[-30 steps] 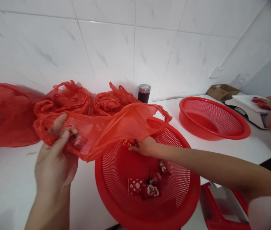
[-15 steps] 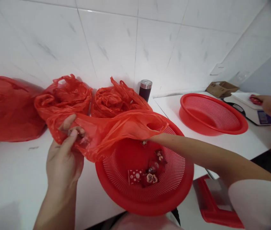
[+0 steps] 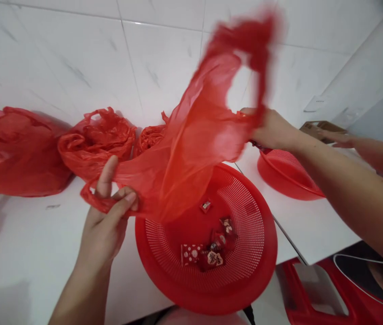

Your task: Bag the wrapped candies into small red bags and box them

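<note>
A thin red plastic bag (image 3: 184, 158) is hanging stretched above the near basket (image 3: 208, 304), its film glossy, creased and half see-through, its upper handle smearing into blur. The left hand (image 3: 108, 225) is rising from below, pinching the film between thumb and curled fingers while one finger is pointing upward. The right hand (image 3: 274, 131) is reaching in from the right, its forearm slanting up; its fingertips are disappearing behind the bag (a small dark thing (image 3: 258, 145) is showing beneath), so I cannot tell whether they are gripping. Round and perforated, the near basket is holding shiny wrapped packets (image 3: 213, 259). Crumpled red bags (image 3: 98, 142) are sitting along the marbled tile wall (image 3: 72, 49). Farther right, the forearm is partly covering a second basket (image 3: 282, 176), and another person's hand (image 3: 338, 138) is extending beside a brown box (image 3: 313, 130).
</note>
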